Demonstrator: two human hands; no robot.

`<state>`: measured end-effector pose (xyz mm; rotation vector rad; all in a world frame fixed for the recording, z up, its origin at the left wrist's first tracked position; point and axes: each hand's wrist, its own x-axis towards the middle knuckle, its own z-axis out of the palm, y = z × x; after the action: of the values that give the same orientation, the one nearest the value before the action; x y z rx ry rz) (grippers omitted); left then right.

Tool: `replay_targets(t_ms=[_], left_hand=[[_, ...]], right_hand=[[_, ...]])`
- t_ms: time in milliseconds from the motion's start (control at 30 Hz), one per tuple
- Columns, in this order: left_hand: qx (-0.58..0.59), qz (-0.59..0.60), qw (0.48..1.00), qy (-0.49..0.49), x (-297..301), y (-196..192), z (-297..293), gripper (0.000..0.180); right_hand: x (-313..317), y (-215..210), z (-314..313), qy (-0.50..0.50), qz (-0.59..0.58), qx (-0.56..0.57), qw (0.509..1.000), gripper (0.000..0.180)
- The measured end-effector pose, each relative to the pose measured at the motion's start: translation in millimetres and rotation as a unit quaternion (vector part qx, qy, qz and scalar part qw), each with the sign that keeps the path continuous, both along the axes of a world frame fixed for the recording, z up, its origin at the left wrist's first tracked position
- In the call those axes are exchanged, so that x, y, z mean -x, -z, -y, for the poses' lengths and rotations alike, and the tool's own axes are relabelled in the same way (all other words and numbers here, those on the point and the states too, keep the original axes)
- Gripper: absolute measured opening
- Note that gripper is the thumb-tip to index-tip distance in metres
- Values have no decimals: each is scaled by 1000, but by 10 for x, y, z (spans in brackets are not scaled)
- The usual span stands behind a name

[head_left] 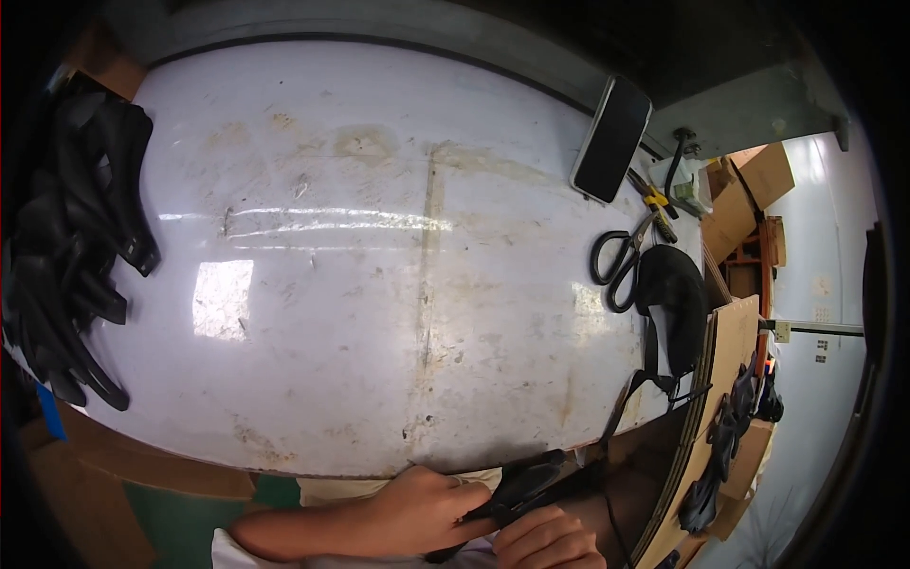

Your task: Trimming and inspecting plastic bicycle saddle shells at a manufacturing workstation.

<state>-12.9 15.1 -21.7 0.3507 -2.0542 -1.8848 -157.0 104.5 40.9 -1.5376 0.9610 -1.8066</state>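
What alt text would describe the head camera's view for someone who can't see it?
A person's bare left hand and bare right hand hold a black piece by the near edge of a scuffed, glossy white tabletop. Curved black parts are heaped at its left end; a dark-screened rectangular phone and black-handled metal scissors lie toward its right.

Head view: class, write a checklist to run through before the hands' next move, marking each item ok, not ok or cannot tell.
1. Left hand and right hand both at the black piece: ok.
2. Grip on that piece secure: cannot tell, fingertips partly hidden.
3. Scissors lying on the table, away from the hands: ok.
4. Scissor blades shut: cannot tell.
5. Phone away from the hands: ok, at the table's far right.
6. Tabletop clean: not ok, stains and scuffs show.
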Motion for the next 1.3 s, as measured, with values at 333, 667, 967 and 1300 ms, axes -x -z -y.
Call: replay_targets(t_ms=[333, 667, 967, 1300], left_hand=[[-15, -8, 1000, 4, 20, -8, 15, 26], [2, -10, 1000, -4, 8, 34, -47, 24], [-3, -29, 999, -40, 80, -28, -42, 30], [-16, -27, 999, -40, 81, 23, -61, 27]], right_hand=[[147, 58, 85, -165, 43, 43, 984, 15], [-36, -60, 152, -117, -73, -10, 990, 22], [312, -9, 116, -202, 109, 98, 968, 26], [444, -121, 172, -100, -61, 42, 992, 18]])
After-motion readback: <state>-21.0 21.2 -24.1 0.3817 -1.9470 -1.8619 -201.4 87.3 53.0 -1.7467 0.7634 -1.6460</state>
